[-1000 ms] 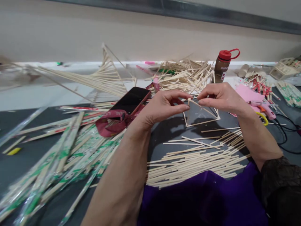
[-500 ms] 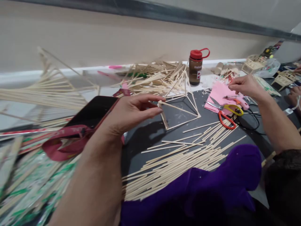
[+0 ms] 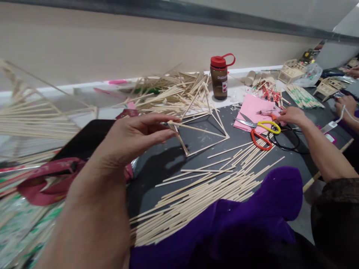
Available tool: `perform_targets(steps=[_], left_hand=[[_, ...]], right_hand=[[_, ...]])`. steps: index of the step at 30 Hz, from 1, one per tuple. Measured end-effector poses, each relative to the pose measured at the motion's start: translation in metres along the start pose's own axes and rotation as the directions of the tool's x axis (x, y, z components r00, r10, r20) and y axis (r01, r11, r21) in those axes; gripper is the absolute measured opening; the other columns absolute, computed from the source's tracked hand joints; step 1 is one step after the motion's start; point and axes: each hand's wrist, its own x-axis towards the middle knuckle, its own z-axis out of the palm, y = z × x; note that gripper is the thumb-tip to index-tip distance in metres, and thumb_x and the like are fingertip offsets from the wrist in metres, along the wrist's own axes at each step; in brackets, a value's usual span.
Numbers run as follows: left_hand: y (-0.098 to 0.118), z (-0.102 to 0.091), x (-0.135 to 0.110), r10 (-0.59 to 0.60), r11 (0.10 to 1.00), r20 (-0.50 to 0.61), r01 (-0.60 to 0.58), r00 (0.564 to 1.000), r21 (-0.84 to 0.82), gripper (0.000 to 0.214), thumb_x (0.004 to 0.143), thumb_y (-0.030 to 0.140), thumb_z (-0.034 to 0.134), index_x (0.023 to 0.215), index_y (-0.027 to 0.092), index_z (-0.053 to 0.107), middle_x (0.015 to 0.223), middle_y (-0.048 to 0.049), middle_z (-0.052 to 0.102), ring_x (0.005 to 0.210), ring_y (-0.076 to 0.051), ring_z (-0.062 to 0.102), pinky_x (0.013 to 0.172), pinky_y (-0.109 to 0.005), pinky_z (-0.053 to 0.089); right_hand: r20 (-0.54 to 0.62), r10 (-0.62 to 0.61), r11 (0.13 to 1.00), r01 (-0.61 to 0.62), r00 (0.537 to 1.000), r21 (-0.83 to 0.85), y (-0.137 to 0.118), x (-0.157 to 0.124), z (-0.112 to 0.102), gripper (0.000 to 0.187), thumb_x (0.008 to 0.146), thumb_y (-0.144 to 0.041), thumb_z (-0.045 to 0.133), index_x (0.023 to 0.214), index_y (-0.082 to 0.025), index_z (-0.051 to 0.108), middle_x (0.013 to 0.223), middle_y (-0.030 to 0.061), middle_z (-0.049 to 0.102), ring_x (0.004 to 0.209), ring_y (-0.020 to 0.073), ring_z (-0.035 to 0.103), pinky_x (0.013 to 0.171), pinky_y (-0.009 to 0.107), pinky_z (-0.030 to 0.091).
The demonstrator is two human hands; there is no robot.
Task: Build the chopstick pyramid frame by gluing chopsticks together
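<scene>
My left hand [image 3: 131, 138] pinches one corner of a small frame of thin wooden sticks [image 3: 209, 129], holding it up off the dark table [image 3: 202, 157]. The frame is an open, pyramid-like shape. My right hand [image 3: 290, 115] is stretched far to the right, closed over a pink glue gun [image 3: 266, 111] lying on a pink sheet [image 3: 251, 108]. Yellow-and-orange scissors [image 3: 262, 131] lie just in front of that hand.
Loose sticks [image 3: 202, 190] lie in front of me and in a heap [image 3: 168, 93] at the back. A brown bottle with a red cap [image 3: 219, 77], a phone [image 3: 84, 138], a red strap [image 3: 47, 183] and a black cord [image 3: 288, 141] are about. Another person's hand [image 3: 346, 104] works at the far right.
My right hand let go of the frame and reached right to the glue gun. My left hand kept its pinch on the frame's corner. The view swung to the right.
</scene>
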Motion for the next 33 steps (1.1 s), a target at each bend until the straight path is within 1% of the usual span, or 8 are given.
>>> perform_targets(steps=[4, 8, 13, 16, 18, 23, 28, 33], left_hand=[[0.0, 0.002, -0.002, 0.059, 0.998, 0.003, -0.058, 0.998, -0.016, 0.043, 0.065, 0.033, 0.079, 0.106, 0.018, 0.078, 0.079, -0.0029, 0.076, 0.071, -0.016, 0.065, 0.064, -0.025, 0.049], [-0.004, 0.004, 0.0, 0.13, 0.99, 0.006, -0.129, 0.992, -0.061, 0.04, 0.065, 0.034, 0.08, 0.101, 0.017, 0.078, 0.084, -0.004, 0.077, 0.069, -0.014, 0.065, 0.061, -0.023, 0.05], [-0.006, 0.004, 0.001, 0.172, 0.983, 0.022, -0.17, 0.985, -0.065, 0.035, 0.067, 0.033, 0.079, 0.099, 0.017, 0.079, 0.085, -0.0052, 0.076, 0.07, -0.014, 0.068, 0.06, -0.021, 0.051], [-0.005, 0.003, 0.0, 0.181, 0.981, 0.022, -0.179, 0.983, -0.07, 0.035, 0.068, 0.033, 0.079, 0.1, 0.016, 0.078, 0.091, -0.0073, 0.077, 0.076, -0.016, 0.07, 0.063, -0.022, 0.053], [-0.005, 0.003, -0.001, 0.179, 0.982, 0.022, -0.177, 0.984, -0.074, 0.034, 0.068, 0.032, 0.08, 0.099, 0.016, 0.079, 0.094, -0.0083, 0.077, 0.078, -0.017, 0.071, 0.064, -0.022, 0.053], [-0.009, 0.001, -0.001, 0.17, 0.977, 0.047, -0.163, 0.984, -0.138, 0.034, 0.068, 0.029, 0.079, 0.1, 0.017, 0.079, 0.104, -0.0101, 0.076, 0.086, -0.019, 0.072, 0.067, -0.024, 0.055], [-0.015, 0.0, 0.0, 0.172, 0.969, 0.08, -0.154, 0.982, -0.195, 0.035, 0.071, 0.025, 0.074, 0.105, 0.019, 0.079, 0.111, -0.0098, 0.076, 0.091, -0.02, 0.071, 0.067, -0.024, 0.055], [-0.017, 0.006, 0.002, 0.179, 0.965, -0.033, -0.182, 0.983, -0.191, 0.025, 0.077, 0.029, 0.071, 0.098, 0.019, 0.081, 0.101, -0.0074, 0.078, 0.081, -0.017, 0.069, 0.06, -0.022, 0.053]], right_hand=[[0.034, 0.076, 0.968, -0.082, 0.997, 0.239, -0.001, -0.007, 0.0, 0.022, 0.064, -0.03, 0.081, 0.054, -0.018, 0.067, 0.051, 0.0051, 0.064, 0.055, 0.015, 0.053, 0.057, 0.031, 0.033], [-0.072, 0.137, 0.819, -0.072, 0.988, 0.57, 0.006, -0.016, -0.004, 0.014, 0.065, -0.026, 0.075, 0.059, -0.018, 0.066, 0.05, 0.0067, 0.061, 0.051, 0.0153, 0.05, 0.058, 0.037, 0.035], [-0.192, 0.147, 0.489, 0.097, 0.97, 0.867, -0.005, -0.033, -0.018, 0.015, 0.061, -0.027, 0.071, 0.072, -0.023, 0.062, 0.066, 0.0075, 0.062, 0.056, 0.0173, 0.057, 0.059, 0.039, 0.04], [-0.231, 0.033, 0.188, 0.221, 0.972, 0.957, -0.035, -0.051, -0.031, 0.024, 0.059, -0.028, 0.077, 0.079, -0.023, 0.065, 0.073, 0.0056, 0.058, 0.059, 0.0148, 0.053, 0.057, 0.037, 0.038], [-0.26, -0.074, 0.058, 0.264, 0.963, 0.963, -0.061, -0.064, -0.04, 0.027, 0.061, -0.035, 0.082, 0.078, -0.022, 0.066, 0.071, 0.0035, 0.055, 0.056, 0.0121, 0.047, 0.052, 0.035, 0.033], [-0.365, -0.325, -0.049, 0.369, 0.873, 0.928, -0.131, -0.092, -0.06, 0.035, 0.069, -0.045, 0.086, 0.084, -0.018, 0.069, 0.076, 0.0063, 0.066, 0.056, 0.0131, 0.059, 0.052, 0.031, 0.043], [-0.346, -0.56, -0.165, 0.308, 0.753, 0.937, -0.182, -0.104, -0.061, 0.03, 0.075, -0.035, 0.082, 0.096, -0.016, 0.072, 0.086, 0.0068, 0.076, 0.061, 0.0141, 0.069, 0.052, 0.023, 0.051], [-0.334, -0.571, -0.197, 0.27, 0.75, 0.943, -0.199, -0.094, -0.051, 0.025, 0.074, -0.034, 0.082, 0.09, -0.017, 0.072, 0.089, 0.0054, 0.078, 0.056, 0.0107, 0.064, 0.05, 0.022, 0.05]])
